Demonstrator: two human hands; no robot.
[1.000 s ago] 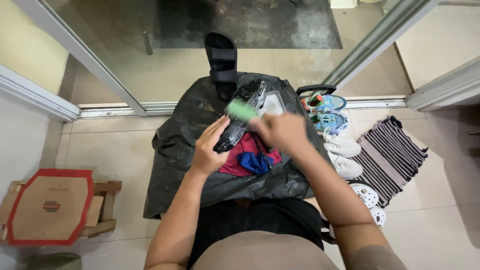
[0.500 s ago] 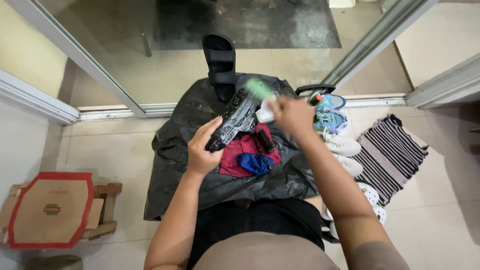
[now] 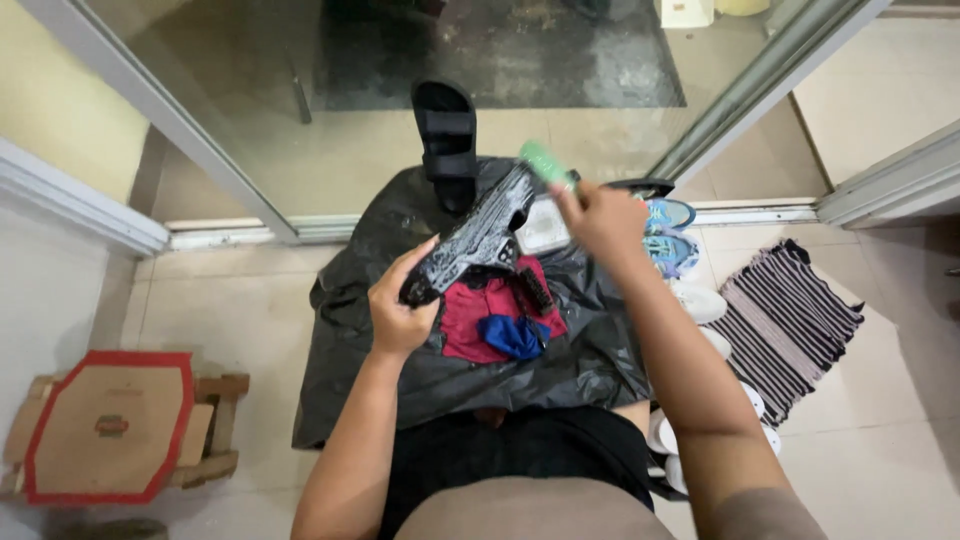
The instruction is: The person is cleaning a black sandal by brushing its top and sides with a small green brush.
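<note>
my left hand (image 3: 400, 315) is clamped round the heel of a black, wet-looking sandal (image 3: 470, 240), held tilted above the middle of the black plastic sheet (image 3: 400, 370) on the floor. it looks stiff, light and slippery, so the heel and sole edge suit the grip best. farther off, my right hand (image 3: 600, 215) is closed on a green brush (image 3: 545, 162) at the toe.

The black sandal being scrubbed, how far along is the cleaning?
In hand: the left hand holds a black sandal, sole up and flecked with white suds, while the right hand holds a green brush near its toe end. No finished, rinsed sandal shows. Seemingly left: the other black sandal lies untouched past the black plastic sheet, and a row of shoes waits to the right.
</note>
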